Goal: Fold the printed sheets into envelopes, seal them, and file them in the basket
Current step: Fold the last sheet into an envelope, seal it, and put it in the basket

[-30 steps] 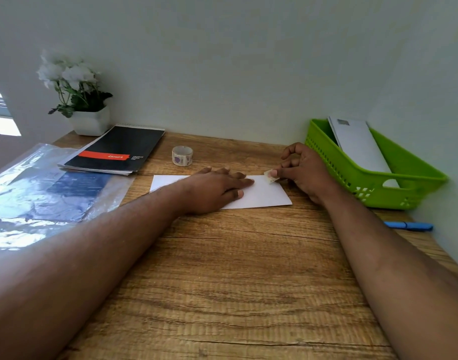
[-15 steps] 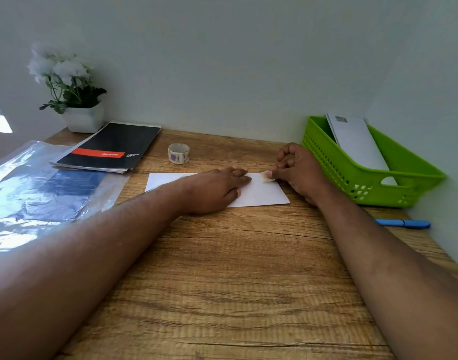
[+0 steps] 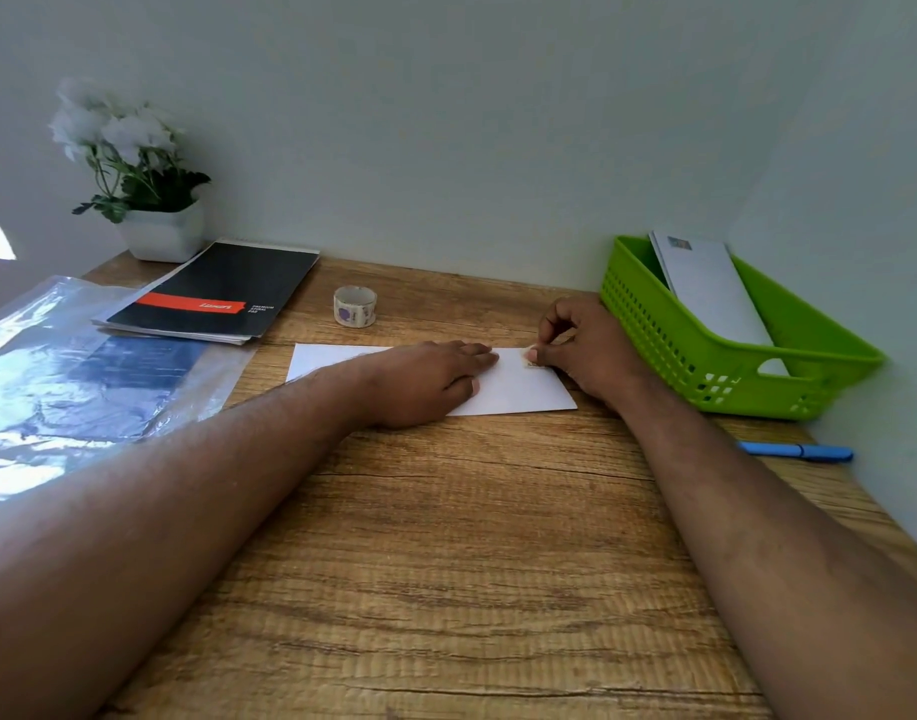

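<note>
Where the desk point(image 3: 446, 537) meets the wall, items stand as follows. Envelope point(image 3: 518, 389): white, flat on the desk at centre, long edges running left to right. Left hand point(image 3: 425, 381): palm down on the envelope, fingers straight and pressing it flat. Right hand point(image 3: 586, 350): at the envelope's far right corner, fingers curled, thumb and forefinger pinching a small pale sticker point(image 3: 532, 357) against the paper. Basket point(image 3: 809, 366): green, perforated walls, at the right wall just beside the right hand; one white envelope point(image 3: 711, 288) leans inside it, stamp at the upper corner. Tape roll point(image 3: 355, 305): small, patterned, upright behind the centre envelope. Notepad point(image 3: 222, 291): black cover with a red band, at far left. Plastic sleeve point(image 3: 71, 376): clear, glossy, at the left edge, partly under the notepad. Plant point(image 3: 134, 174): white flowers, white pot, far left corner. Pen point(image 3: 796, 452): blue, lying near the basket's front.
</note>
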`<move>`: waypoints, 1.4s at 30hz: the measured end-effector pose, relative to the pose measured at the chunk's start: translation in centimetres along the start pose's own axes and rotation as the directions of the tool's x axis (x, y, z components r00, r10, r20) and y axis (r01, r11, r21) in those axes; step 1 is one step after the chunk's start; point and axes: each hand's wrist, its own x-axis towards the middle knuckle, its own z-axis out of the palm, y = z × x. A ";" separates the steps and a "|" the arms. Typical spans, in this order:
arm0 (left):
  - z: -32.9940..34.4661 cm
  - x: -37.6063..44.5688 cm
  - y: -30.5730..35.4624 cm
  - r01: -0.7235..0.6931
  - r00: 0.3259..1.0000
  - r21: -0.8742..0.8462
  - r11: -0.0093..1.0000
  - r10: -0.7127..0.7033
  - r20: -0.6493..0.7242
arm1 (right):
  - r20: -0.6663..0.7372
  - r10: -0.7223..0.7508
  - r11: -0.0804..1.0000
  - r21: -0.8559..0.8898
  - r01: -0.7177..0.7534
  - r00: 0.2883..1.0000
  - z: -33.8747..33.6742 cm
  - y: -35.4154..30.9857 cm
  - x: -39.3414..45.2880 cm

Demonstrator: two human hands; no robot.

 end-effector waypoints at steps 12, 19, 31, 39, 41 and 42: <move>0.0 0.2 -0.3 0.010 1.000 -0.020 1.000 -0.010 0.000 | 0.159 -0.068 0.985 -0.144 0.091 0.985 -1.1 0.9 0.1; 0.0 0.1 -0.7 0.005 1.000 -0.054 0.999 -0.005 0.010 | 0.253 -0.025 0.999 -0.017 0.030 0.967 -1.9 1.3 -0.2; -0.8 -0.3 -1.2 0.034 0.998 -0.139 0.990 -0.027 0.053 | 0.057 -0.055 0.989 0.141 0.047 0.997 -1.8 0.4 -0.6; -0.7 -0.1 -1.4 0.031 0.999 -0.149 0.988 -0.028 0.027 | 0.250 -0.104 0.995 0.037 0.098 0.963 -0.6 0.5 0.0; -0.7 -0.1 -1.3 0.029 0.999 -0.149 0.988 -0.024 0.035 | 0.276 -0.116 0.993 0.051 0.106 0.954 -0.7 0.5 0.0; -0.7 -0.2 -1.3 0.030 0.999 -0.147 0.989 -0.024 0.039 | 0.292 -0.124 0.992 0.065 0.110 0.948 -0.7 0.6 0.0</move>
